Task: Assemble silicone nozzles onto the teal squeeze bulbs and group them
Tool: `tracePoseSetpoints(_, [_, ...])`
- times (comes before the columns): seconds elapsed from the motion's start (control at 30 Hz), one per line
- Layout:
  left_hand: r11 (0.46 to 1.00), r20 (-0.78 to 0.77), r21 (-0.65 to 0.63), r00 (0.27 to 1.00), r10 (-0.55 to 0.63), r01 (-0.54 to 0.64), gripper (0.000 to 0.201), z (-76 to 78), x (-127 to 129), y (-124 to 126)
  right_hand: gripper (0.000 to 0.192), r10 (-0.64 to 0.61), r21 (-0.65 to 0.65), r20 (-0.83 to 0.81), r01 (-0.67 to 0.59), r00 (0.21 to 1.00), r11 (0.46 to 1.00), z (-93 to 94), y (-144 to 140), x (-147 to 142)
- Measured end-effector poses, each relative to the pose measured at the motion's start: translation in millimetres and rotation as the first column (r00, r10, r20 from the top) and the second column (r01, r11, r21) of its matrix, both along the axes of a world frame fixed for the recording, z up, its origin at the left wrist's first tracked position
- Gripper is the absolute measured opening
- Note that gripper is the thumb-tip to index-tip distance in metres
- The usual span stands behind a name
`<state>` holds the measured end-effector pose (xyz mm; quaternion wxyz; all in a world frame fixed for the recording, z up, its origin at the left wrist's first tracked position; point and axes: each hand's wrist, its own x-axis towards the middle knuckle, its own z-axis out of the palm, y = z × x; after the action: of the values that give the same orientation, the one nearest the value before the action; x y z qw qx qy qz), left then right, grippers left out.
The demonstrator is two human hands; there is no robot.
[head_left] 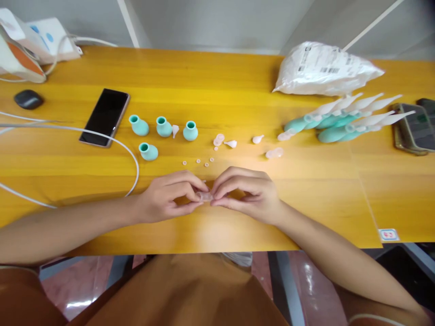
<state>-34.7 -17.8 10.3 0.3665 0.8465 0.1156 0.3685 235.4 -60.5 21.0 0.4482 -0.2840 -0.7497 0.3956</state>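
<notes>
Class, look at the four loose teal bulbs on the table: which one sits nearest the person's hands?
The teal bulb lying alone in front, below the row of three. The other three stand farther back, beside the phone, away from the left hand.

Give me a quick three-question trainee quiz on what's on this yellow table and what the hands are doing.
1. True or false: both hands pinch one small clear piece between their fingertips.
2. How many loose teal bulbs stand near the dark phone?
A. two
B. four
C. six
3. Fill in: the white bag lies at the table's far ____ side.

Key:
1. True. The left hand and right hand meet on it above the table.
2. B. Three in a row, one in front.
3. Right, behind the finished teal pieces with clear tips.
</notes>
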Motion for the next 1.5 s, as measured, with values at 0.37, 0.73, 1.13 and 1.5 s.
tracePoseSetpoints(0.37, [0.999, 0.014, -0.013, 0.999, -0.030, 0.030, 0.014, -3.1, 0.7, 1.8, 0.016, 0.014, 0.039, 0.056, -0.016, 0.998, 0.999, 0.0, 1.2, 1.1])
tracePoseSetpoints(0.73, [1.000, 0.013, -0.023, 1.000, -0.015, 0.016, 0.015, -1.4, 0.5, 1.5, 0.019, 0.010, 0.063, 0.058, -0.014, 0.998, 0.998, -0.5, 0.8, 1.2])
tracePoseSetpoints(1.13, [0.998, 0.012, -0.060, 1.000, 0.028, -0.027, 0.012, -1.5, -0.8, 0.2, 0.035, -0.039, 0.100, 0.091, 0.029, 0.995, 0.995, -1.4, 1.1, 4.5])
tracePoseSetpoints(1.5, [0.988, 0.008, -0.115, 0.994, 0.109, -0.107, 0.017, -0.8, -0.8, -0.4, 0.044, -0.046, 0.158, 0.178, 0.018, 0.983, 0.987, -3.9, 2.0, 7.4])
